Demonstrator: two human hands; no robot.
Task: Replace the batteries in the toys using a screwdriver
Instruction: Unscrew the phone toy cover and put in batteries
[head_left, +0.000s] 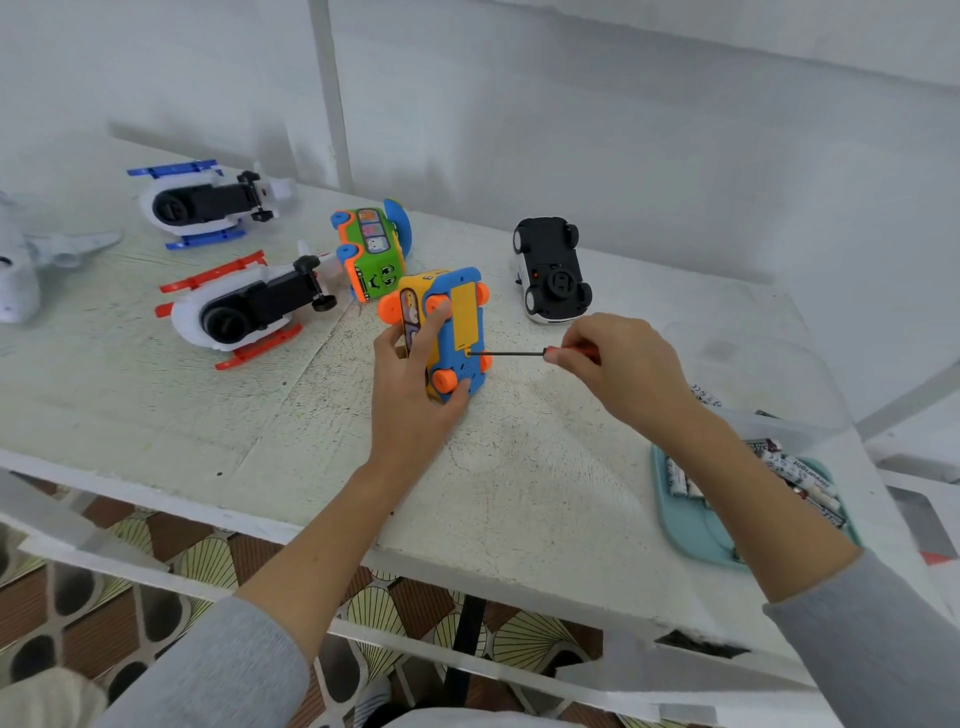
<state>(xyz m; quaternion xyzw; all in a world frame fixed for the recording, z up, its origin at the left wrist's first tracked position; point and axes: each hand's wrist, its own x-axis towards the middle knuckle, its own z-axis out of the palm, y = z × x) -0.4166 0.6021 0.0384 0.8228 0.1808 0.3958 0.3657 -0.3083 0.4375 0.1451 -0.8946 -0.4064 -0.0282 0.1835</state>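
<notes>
Centre of the white counter (519, 493): the left hand (415, 384) grips a yellow-and-blue toy bus (447, 332), underside showing. From 3 o'clock, the right hand (623, 364) pinches a red-handled screwdriver (530, 353), tip at the battery cover's (465, 317) screw.

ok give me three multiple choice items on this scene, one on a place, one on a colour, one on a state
1. Where is the tray of batteries?
A. far left of the table
B. near right edge, under the right forearm
C. on the floor

2. What colour is the battery cover on the held toy bus?
A. yellow
B. black
C. white

3. What is the screwdriver doing?
A. lying on the table
B. stuck in the black car
C. tip at the bus underside

Answers: 1 B, tray sits there; 2 A, yellow panel; 3 C, right hand holds it there while left hand grips the bus.
</notes>
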